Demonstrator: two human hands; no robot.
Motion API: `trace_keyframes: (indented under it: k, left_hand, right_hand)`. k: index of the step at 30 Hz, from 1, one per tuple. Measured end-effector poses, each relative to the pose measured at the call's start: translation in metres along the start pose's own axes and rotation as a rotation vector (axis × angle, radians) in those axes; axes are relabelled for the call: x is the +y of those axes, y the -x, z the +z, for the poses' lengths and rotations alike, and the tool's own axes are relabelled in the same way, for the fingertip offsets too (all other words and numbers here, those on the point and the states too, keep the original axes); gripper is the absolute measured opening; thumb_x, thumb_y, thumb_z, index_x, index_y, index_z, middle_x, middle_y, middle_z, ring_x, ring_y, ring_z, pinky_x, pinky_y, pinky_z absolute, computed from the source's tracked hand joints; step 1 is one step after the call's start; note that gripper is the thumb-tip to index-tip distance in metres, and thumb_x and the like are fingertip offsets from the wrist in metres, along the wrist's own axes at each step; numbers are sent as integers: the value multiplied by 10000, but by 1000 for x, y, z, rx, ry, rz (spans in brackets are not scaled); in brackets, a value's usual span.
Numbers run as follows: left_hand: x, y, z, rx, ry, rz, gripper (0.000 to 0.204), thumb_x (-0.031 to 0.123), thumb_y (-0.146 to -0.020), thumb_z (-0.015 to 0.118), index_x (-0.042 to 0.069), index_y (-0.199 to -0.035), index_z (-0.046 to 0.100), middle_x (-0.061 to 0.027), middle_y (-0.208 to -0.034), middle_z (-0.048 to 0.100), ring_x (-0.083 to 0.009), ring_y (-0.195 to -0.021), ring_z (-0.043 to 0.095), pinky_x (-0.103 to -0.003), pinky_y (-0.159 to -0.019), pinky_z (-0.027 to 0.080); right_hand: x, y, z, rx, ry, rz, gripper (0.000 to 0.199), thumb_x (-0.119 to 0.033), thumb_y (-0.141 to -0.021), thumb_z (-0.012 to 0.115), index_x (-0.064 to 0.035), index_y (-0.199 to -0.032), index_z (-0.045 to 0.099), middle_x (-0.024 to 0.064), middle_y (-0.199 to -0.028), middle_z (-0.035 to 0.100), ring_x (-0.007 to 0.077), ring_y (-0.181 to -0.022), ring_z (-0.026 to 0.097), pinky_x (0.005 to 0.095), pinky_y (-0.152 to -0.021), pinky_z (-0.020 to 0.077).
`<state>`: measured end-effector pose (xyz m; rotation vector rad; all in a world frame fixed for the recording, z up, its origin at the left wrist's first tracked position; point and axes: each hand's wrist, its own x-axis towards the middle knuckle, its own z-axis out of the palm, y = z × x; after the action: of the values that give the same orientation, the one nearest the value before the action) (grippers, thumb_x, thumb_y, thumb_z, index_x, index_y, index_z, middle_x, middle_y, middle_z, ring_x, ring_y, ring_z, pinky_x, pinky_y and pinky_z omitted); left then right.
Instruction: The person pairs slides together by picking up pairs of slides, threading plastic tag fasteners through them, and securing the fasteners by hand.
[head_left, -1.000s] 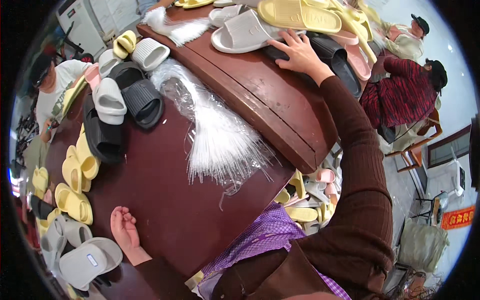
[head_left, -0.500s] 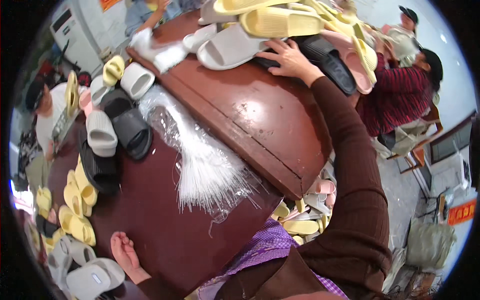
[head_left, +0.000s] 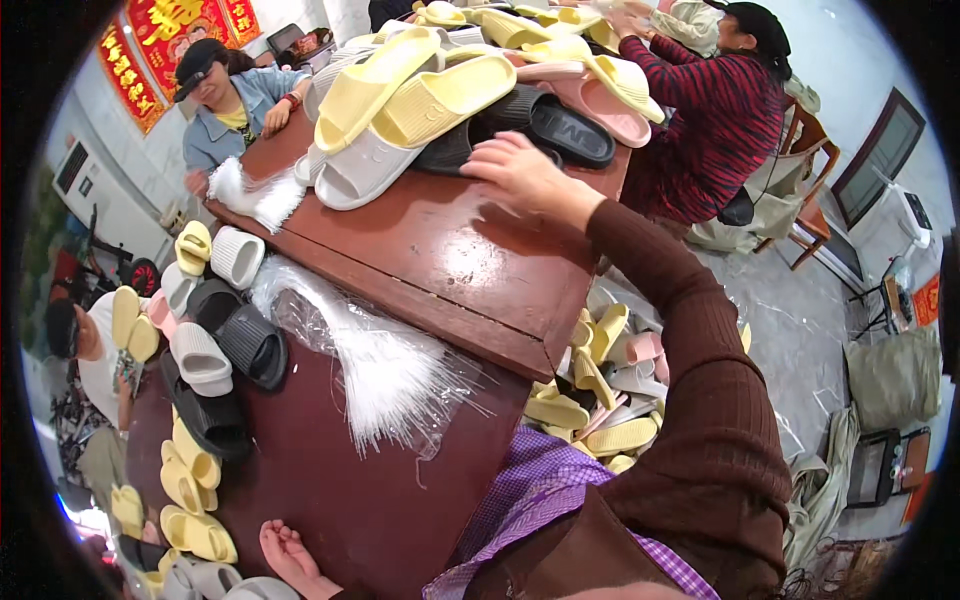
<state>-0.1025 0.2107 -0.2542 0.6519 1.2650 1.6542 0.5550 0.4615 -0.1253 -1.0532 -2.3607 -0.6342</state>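
Note:
My right hand [head_left: 530, 178] is stretched over the raised brown table top, fingers extended and holding nothing. Its fingertips are at the edge of a black slipper [head_left: 446, 150], and whether they touch it I cannot tell. Beside that lies another black slipper [head_left: 572, 130], sole showing. A grey slipper [head_left: 365, 172] and yellow slippers [head_left: 450, 95] are heaped to the left of the hand. My left hand [head_left: 290, 550] rests low over the dark red table [head_left: 330, 480], palm turned up, fingers loosely curled with nothing in them.
A bundle of thin white plastic strands [head_left: 385, 385] lies on clear film. Black, grey and yellow slippers [head_left: 200, 470] line the table's left side. More slippers [head_left: 620, 435] are piled low beside my right arm. Several people sit around, one in a striped top [head_left: 700, 150].
The view has tilted up and shifted, showing more of the far wall and people. My right hand has come slightly back from the black slippers, empty. My left hand stays loosely curled.

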Motion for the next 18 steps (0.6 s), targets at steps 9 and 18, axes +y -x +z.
trace_keyframes:
  k: [9,18]
  left_hand:
    - [0,2,-4,46,31,9,136,114,-944,506,39,-1050,546,-45,-936,592,-88,-730,533,-210,-654,459]
    - [2,5,-14,47,26,80,149,127,-942,520,43,-1061,552,-47,-922,596,-97,-732,533,-224,-650,457]
  right_hand:
    - [159,108,-60,858,149,754,457,-182,-756,699,12,-1148,568,193,-1055,605,353,-987,576,414,-854,465]
    - [245,117,-47,437,-601,1492,409,-272,-797,671,30,-1051,562,110,-950,608,176,-821,589,370,-642,473]
